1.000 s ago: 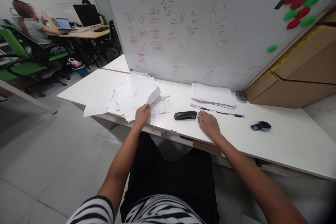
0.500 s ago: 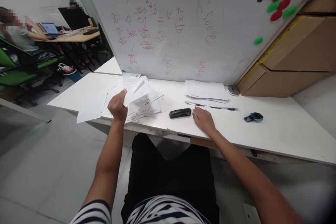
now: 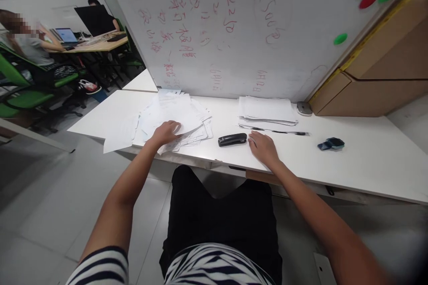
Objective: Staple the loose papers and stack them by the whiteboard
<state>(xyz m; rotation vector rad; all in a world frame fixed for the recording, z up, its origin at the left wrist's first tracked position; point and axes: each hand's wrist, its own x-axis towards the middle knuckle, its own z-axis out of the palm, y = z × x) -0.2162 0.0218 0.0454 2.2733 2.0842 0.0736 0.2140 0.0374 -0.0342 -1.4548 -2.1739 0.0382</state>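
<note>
A loose, spread pile of printed papers (image 3: 180, 107) lies on the left part of the white table. My left hand (image 3: 166, 133) rests on the pile's near side, its fingers stretched out over the sheets. To the right of the pile is a black stapler (image 3: 232, 140), lying on its own. My right hand (image 3: 263, 148) lies on the table just right of the stapler, fingers extended, holding nothing. Behind it, a pen (image 3: 274, 130) lies in front of a neater paper stack (image 3: 265, 109).
A whiteboard (image 3: 214, 44) with red writing stands along the table's back. Cardboard boxes (image 3: 371, 95) are at the back right, beside a grey computer mouse (image 3: 304, 107). A dark watch (image 3: 331, 143) lies at the right. Two people sit at a desk (image 3: 96, 45) far left.
My left hand has come down from a raised, closed grip on paper to lying on the pile with fingers extended. The lifted sheets now lie flat. My right hand stays beside the stapler.
</note>
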